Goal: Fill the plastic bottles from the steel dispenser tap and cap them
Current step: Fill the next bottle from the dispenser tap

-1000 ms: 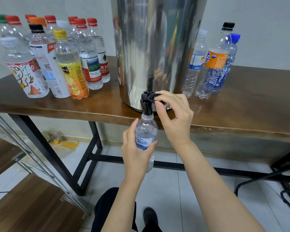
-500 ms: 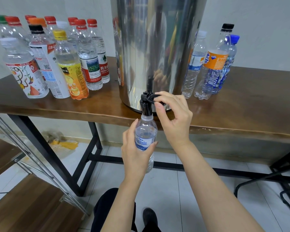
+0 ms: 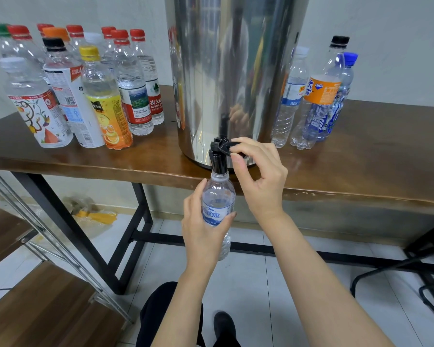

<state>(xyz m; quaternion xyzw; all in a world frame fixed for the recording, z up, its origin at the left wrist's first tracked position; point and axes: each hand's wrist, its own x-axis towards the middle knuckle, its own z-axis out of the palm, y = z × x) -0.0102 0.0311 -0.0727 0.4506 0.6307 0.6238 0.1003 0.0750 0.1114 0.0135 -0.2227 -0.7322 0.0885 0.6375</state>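
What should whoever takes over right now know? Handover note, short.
Left hand grips the uncapped bottle, mouth up against the black tap of the steel dispenser.
Right hand pinches the tap lever.
Done, apparently: capped bottles stand on the table left of the dispenser. The other bottles stand on its right, fill unclear.
Left: finish this fill, close the tap, cap the bottle. Its cap isn't in view.

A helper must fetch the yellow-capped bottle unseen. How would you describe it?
Find the tall steel dispenser on the wooden table. Among the bottles to its left, the yellow-capped bottle stands in front. Only it has a yellow cap and orange fruit label.
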